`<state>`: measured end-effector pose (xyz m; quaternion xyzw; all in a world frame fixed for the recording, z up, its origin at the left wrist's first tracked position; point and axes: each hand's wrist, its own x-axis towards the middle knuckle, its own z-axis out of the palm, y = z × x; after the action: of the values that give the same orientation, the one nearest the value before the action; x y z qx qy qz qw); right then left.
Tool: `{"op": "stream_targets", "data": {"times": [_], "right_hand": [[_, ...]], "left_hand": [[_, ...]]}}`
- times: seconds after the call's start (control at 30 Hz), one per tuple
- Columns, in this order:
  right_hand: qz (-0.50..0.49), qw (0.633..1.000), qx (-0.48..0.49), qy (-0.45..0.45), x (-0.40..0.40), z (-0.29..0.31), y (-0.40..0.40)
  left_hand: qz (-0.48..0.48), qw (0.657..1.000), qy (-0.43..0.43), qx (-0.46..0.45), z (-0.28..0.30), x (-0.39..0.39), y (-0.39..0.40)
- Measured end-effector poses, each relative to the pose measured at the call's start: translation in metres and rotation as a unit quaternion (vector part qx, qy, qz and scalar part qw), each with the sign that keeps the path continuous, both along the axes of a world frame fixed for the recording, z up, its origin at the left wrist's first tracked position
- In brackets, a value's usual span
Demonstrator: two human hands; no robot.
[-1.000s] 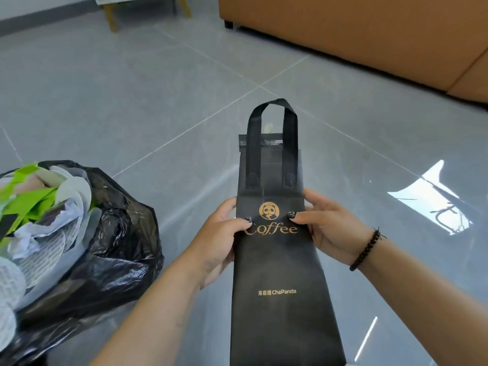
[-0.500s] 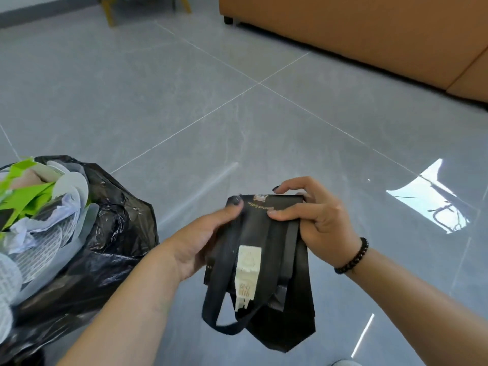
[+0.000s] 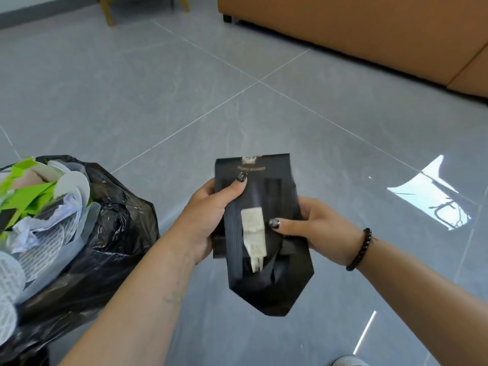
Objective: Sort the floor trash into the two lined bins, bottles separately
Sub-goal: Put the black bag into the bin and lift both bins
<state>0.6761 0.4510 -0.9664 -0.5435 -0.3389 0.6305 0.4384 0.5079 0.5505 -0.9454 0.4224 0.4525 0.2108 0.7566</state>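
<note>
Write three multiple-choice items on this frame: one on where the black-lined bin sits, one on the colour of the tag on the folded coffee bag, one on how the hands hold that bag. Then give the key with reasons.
1. Where is the black-lined bin?
A. to the person's left
B. behind the sofa
C. to the person's right

2. What colour is the tag on the folded black coffee bag?
A. red
B. white
C. blue

3. How is the bag held?
A. it lies on the floor untouched
B. one hand dangles it by the handles
C. both hands grip it by its sides

Key:
1 A, it fills the lower left of the view beside the left forearm.
2 B, the tag shows pale white against the black bag.
3 C, the left hand and right hand each clasp a side, thumbs on the front.
</note>
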Motion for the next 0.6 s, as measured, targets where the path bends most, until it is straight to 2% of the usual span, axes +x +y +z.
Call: {"op": "stream_targets", "data": {"times": [0.07,0.17,0.27,0.33,0.4,0.43,0.5,0.6], "right_hand": [[-0.060,0.995,0.007,0.082,0.004,0.002,0.002],[-0.079,0.993,0.019,0.091,0.005,0.005,0.004],[-0.077,0.990,0.017,0.116,0.005,0.010,0.003],[-0.074,0.983,0.014,0.166,0.006,0.013,0.002],[-0.064,0.983,0.019,0.170,0.006,0.017,0.000],[-0.064,0.988,0.040,0.138,0.006,0.016,0.002],[-0.082,0.988,0.131,0.005,0.011,0.012,0.004],[-0.046,0.951,0.236,-0.193,0.014,0.019,0.003]], "left_hand": [[-0.092,0.995,0.024,-0.041,0.003,-0.003,0.000],[-0.152,0.986,-0.002,-0.063,-0.001,-0.007,-0.003],[-0.156,0.982,-0.093,-0.060,-0.004,-0.004,-0.008],[-0.121,0.978,-0.151,-0.078,-0.001,-0.001,-0.013],[-0.080,0.975,-0.174,-0.111,-0.003,0.000,-0.013],[-0.066,0.973,-0.178,-0.129,-0.005,-0.002,-0.011],[-0.063,0.968,-0.182,-0.158,-0.008,-0.009,-0.003],[-0.122,0.973,-0.128,-0.147,-0.006,-0.022,0.004]]}}
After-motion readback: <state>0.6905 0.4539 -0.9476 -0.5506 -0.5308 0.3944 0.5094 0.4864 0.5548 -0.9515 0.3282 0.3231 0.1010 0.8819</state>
